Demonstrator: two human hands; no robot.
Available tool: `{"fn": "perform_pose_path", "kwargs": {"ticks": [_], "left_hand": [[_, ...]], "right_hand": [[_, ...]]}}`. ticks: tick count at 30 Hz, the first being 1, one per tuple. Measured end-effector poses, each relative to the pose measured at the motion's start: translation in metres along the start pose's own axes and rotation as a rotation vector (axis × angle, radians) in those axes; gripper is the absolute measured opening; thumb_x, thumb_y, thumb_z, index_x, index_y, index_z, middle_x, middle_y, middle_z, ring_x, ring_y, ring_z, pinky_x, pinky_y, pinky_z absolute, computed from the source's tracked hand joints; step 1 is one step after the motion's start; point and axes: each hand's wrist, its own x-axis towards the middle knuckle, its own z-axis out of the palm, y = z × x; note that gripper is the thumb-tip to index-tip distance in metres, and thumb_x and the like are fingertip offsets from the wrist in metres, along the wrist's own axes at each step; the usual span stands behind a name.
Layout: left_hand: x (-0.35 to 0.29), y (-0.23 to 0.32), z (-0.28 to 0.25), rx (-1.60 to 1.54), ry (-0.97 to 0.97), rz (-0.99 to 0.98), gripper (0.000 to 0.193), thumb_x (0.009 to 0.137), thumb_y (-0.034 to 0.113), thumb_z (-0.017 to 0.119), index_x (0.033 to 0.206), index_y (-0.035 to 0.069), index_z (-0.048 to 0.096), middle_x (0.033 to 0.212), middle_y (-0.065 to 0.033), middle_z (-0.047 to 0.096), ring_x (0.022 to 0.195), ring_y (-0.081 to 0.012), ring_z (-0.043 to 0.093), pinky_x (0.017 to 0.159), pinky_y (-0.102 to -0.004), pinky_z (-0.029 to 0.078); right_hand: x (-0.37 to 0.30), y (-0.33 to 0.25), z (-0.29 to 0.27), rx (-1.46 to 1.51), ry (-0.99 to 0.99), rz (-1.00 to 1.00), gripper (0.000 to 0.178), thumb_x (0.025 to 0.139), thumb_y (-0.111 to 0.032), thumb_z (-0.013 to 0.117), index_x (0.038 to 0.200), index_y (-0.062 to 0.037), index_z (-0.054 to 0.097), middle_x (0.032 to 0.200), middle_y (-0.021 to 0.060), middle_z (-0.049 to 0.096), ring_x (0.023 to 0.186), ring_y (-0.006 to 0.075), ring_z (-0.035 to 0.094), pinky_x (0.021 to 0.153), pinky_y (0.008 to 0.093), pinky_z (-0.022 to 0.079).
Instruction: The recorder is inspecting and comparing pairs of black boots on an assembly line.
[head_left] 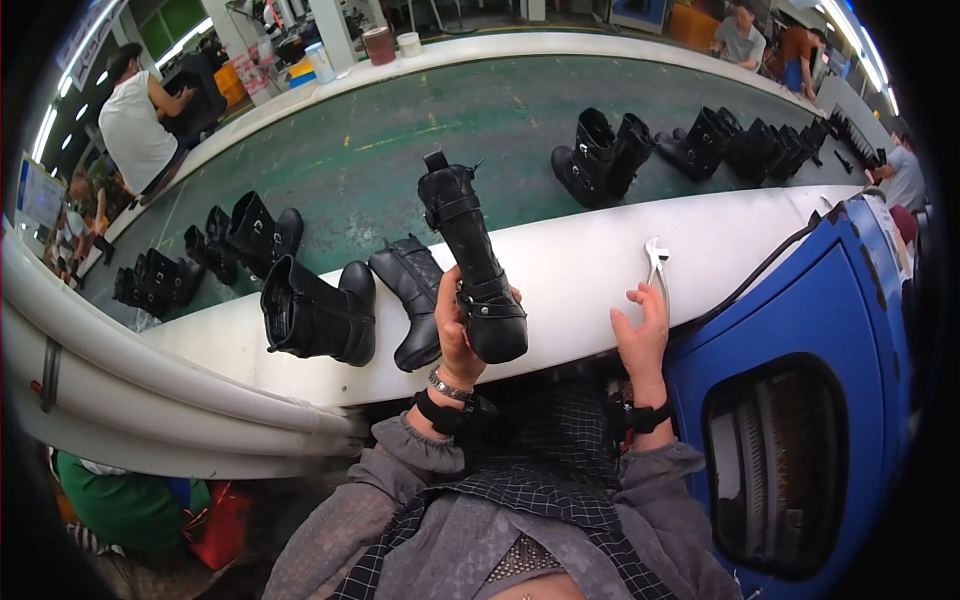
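Observation:
A black buckled boot (477,260) is held up by my left hand (458,335), whose fingers wrap round it near the foot. Its toe points toward me and its shaft away. My right hand (643,335) has its thumb and fingers apart, beside a pair of metal pliers (655,258) lying on the white bench. The fingertips are at the pliers' handles; whether they touch cannot be told. Left of the held boot, another black boot (410,290) lies on its side, and one more black boot (320,312) stands near it.
The white bench edge (570,280) runs along a green conveyor belt (400,140). Rows of black boots (600,155) stand on the belt to both sides. A blue machine (790,350) is close at my right; thick white pipes (170,370) bend along my left. Several people work farther off.

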Motion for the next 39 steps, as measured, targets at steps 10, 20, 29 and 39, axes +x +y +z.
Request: {"fn": "perform_pose_path", "kwargs": {"ticks": [10,20,29,39], "left_hand": [[0.000,0.003,0.003,0.170,0.006,0.092,0.091,0.078,0.080,0.049,0.124,0.001,0.043,0.095,-0.0220,0.063,0.087,-0.0286,0.065,0.077,-0.0380,0.053],[-0.012,-0.004,0.012,-0.027,0.016,-0.142,0.080,0.087,0.072,0.034,0.116,-0.001,0.050,0.090,-0.0220,0.063,0.083,-0.0323,0.063,0.078,-0.0431,0.051],[-0.036,0.004,0.033,-0.445,0.051,-0.559,0.089,0.090,0.075,0.021,0.115,-0.003,0.056,0.091,-0.0210,0.066,0.083,-0.0301,0.067,0.080,-0.0407,0.054],[-0.044,0.040,0.059,-0.455,-0.021,-0.651,0.084,0.094,0.067,0.020,0.110,-0.006,0.058,0.086,-0.0225,0.066,0.076,-0.0337,0.067,0.072,-0.0425,0.057]], "right_hand": [[-0.003,0.005,0.002,-0.035,-0.006,-0.019,0.026,0.073,-0.011,0.070,0.096,-0.0013,0.061,0.121,0.0182,0.058,0.113,0.0365,0.053,0.097,0.0430,0.042],[-0.002,0.007,0.003,-0.087,0.002,-0.071,0.023,0.071,-0.010,0.070,0.091,-0.0027,0.061,0.115,0.0154,0.059,0.109,0.0346,0.053,0.095,0.0425,0.042],[-0.004,0.010,0.003,-0.093,0.012,-0.093,0.022,0.071,-0.010,0.070,0.089,-0.0033,0.062,0.113,0.0151,0.060,0.107,0.0343,0.053,0.094,0.0423,0.043],[-0.006,-0.007,-0.024,0.351,-0.092,0.242,0.043,0.077,-0.019,0.074,0.112,0.0017,0.059,0.121,0.0190,0.060,0.117,0.0326,0.054,0.100,0.0391,0.041]]}}
